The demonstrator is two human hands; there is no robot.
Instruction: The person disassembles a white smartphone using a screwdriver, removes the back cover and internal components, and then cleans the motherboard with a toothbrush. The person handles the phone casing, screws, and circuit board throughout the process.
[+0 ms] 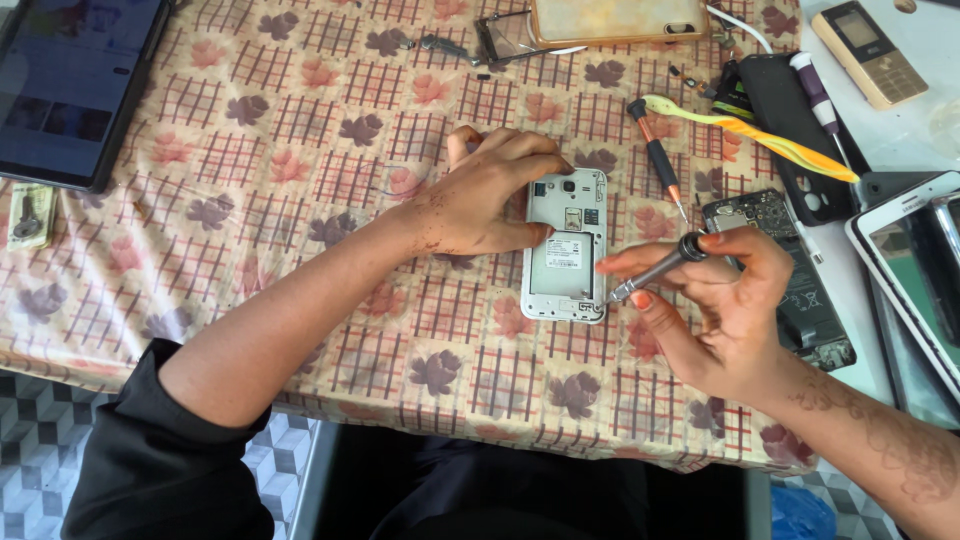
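A dark tablet lies at the far left corner of the desk, which wears a checked cloth with a leaf print; a flat tan phone case sits at the far edge, and just right of it a gold keypad phone; a spare screwdriver with a black and orange grip lies just beyond the right hand, a yellow-green pry tool crosses a black cover near it, and an opened dark phone rests partly behind the right hand; a white phone lies at the right edge.

The white phone body lies near the middle of the desk, back cover off, its metal plate, camera and slots bare; nothing lies across it but the hands.

The left hand rests on its upper left side, fingers curled over the top edge and thumb pressed to its flank; the right hand pinches a small screwdriver, whose tip meets the phone's lower right corner.
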